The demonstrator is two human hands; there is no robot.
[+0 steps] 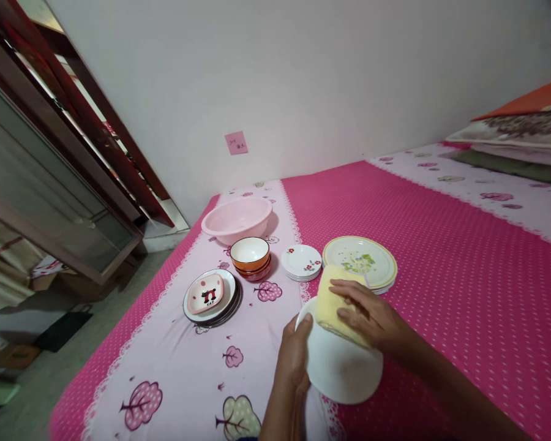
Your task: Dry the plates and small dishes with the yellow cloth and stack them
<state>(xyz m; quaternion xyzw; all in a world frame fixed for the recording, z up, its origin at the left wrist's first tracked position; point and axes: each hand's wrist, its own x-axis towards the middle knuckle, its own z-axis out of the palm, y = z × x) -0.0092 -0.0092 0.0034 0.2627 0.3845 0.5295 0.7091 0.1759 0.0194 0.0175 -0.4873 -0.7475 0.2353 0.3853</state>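
Observation:
A plain white bowl (344,373) is tilted over the bed, close in front of me. My left hand (296,349) grips its left rim, thumb on top and the other fingers hidden beneath. On the bowl's far edge lies a folded yellow cloth (337,297), pinched between the thumb and fingers of my right hand (367,309). Just beyond the cloth is a stack of large plates (381,263) with yellow rims and a green leaf pattern, partly covered by it. Small white plates with red flowers (300,260) are stacked to their left.
Orange bowls (250,254) stand nested left of the small plates. Nearer, a pink cat dish (206,294) rests on stacked dark-edged plates (229,294). A pink basin (236,220) sits behind, near the wall. Folded bedding (523,128) lies far right; the bed's left edge (133,324) drops to the floor.

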